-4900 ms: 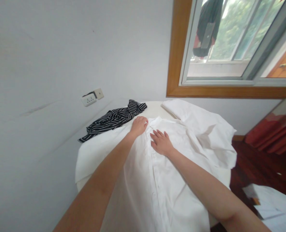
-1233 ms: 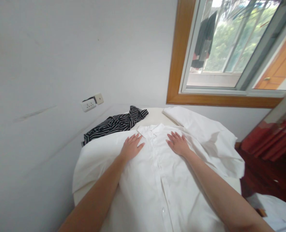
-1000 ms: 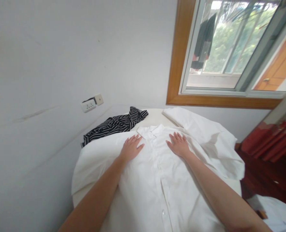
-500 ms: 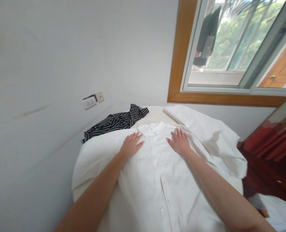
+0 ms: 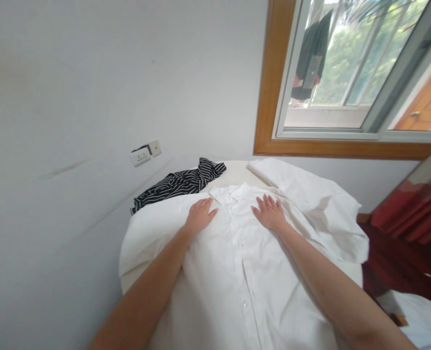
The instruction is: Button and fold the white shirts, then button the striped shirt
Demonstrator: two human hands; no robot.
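Note:
A white button-up shirt (image 5: 222, 262) lies front side up on a pale round-edged table (image 5: 237, 170), its collar (image 5: 230, 193) at the far end and its sleeves spread to both sides. My left hand (image 5: 200, 215) rests flat on the shirt just left of the collar, fingers fairly close together and thumb out. On the right of the collar, my right hand (image 5: 269, 213) lies palm down with its fingers spread. Neither hand grips the cloth. The lower end of the shirt runs out of view at the bottom.
A black-and-white striped garment (image 5: 179, 183) lies at the table's far left edge, by the wall. Folded white cloth (image 5: 302, 194) is at the far right. White fabric (image 5: 415, 316) shows at lower right, beside a red curtain (image 5: 412, 211). A wall socket (image 5: 141, 156) is at left.
Both hands stay almost in place on the shirt; the left fingers look slightly closer together. The view has shifted a little.

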